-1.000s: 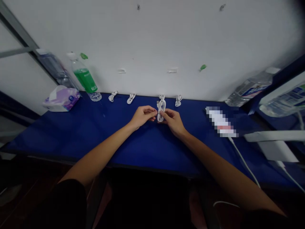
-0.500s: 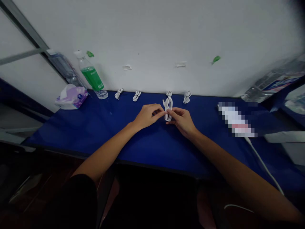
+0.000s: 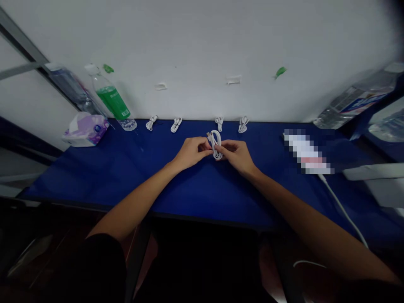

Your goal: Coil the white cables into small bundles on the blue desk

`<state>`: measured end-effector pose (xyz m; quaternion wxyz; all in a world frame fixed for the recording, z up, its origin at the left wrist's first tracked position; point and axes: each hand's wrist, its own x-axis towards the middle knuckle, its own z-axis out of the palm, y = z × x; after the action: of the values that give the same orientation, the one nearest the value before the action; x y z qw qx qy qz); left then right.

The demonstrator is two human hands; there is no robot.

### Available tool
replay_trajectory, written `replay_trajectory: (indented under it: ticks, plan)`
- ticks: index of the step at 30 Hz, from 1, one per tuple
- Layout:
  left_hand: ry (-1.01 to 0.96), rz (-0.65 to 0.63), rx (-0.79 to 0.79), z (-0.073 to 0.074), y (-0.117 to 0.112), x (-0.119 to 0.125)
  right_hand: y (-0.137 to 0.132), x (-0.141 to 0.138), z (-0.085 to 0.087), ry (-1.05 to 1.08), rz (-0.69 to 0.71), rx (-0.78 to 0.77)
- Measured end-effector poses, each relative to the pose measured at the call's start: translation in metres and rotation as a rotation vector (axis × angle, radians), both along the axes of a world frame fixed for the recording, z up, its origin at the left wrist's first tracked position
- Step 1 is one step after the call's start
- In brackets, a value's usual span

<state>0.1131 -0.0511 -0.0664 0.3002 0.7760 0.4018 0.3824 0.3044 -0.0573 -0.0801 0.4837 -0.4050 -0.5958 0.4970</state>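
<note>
A coiled white cable (image 3: 216,144) is held upright between both hands above the blue table (image 3: 195,185). My left hand (image 3: 191,152) pinches its left side near the middle. My right hand (image 3: 237,156) grips its right side and lower loop. Several other bundled white cables lie in a row along the wall: one (image 3: 151,122), another (image 3: 176,124), a third (image 3: 219,122) and one more (image 3: 243,123).
A green-labelled bottle (image 3: 112,102) and a tissue pack (image 3: 84,129) stand at the back left. A pixelated white block (image 3: 306,151) with a white cord (image 3: 342,208) lies right. Plastic bottles (image 3: 355,99) lie at the far right.
The view shifted slightly. The coil in my hands has dropped a little lower and away from the bundle behind it; both hands keep their pinch.
</note>
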Motion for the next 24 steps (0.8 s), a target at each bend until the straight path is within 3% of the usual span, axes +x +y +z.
replay_trajectory:
  ticks: [4, 7, 10, 12, 18, 24]
  plan:
    - [0.187, 0.033, 0.131, 0.006, -0.005, 0.000, 0.001, -0.001, 0.001, 0.009, 0.015, -0.022]
    - [0.261, 0.066, 0.308, 0.021, -0.014, 0.010, 0.002, 0.000, 0.000, 0.024, 0.017, -0.027]
    - [0.286, 0.016, 0.444, 0.035, -0.022, 0.027, 0.004, 0.002, -0.002, -0.004, -0.020, 0.055]
    - [0.329, -0.007, 0.463, 0.037, -0.023, 0.035, 0.004, 0.002, -0.001, 0.004, -0.042, 0.074]
    - [0.340, 0.050, 0.353, 0.024, -0.007, 0.033, 0.004, 0.001, 0.006, 0.141, -0.055, -0.131]
    - [0.531, 0.006, 0.382, 0.040, 0.001, 0.048, 0.008, 0.005, 0.003, 0.178, -0.042, -0.132]
